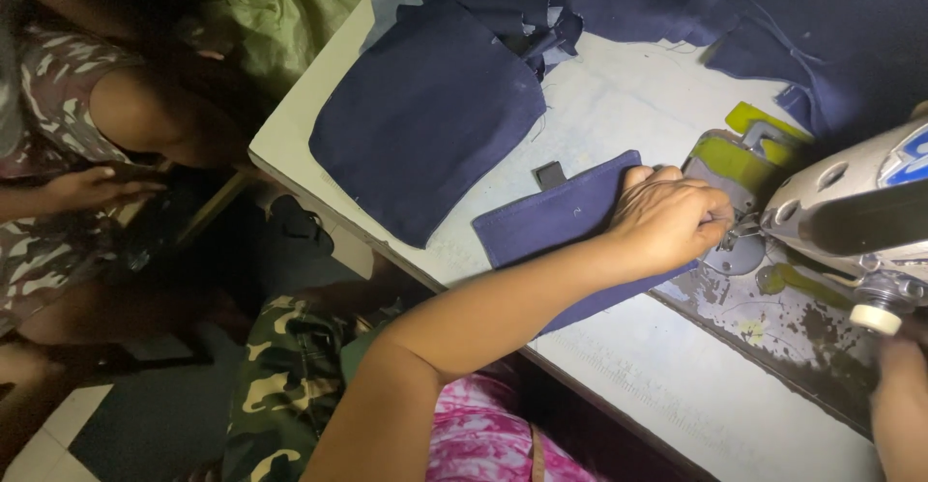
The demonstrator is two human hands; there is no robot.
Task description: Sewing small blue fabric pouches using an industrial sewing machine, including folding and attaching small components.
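Note:
My left hand [667, 216] lies on a folded navy fabric piece [551, 226], fingers curled over its right edge and holding it right at the presser foot [737, 235] of a grey sewing machine [851, 202]. A small dark tab sticks out of the piece's top edge. Only part of my right hand [901, 409] shows at the lower right corner, just under the machine's white knob [875, 318]; what its fingers hold is out of view.
A larger navy panel [420, 115] lies flat on the white table [619, 366], with a heap of navy cloth [773, 18] at the back. The table's edge runs diagonally. Another person [68, 153] in camouflage clothing sits at the left.

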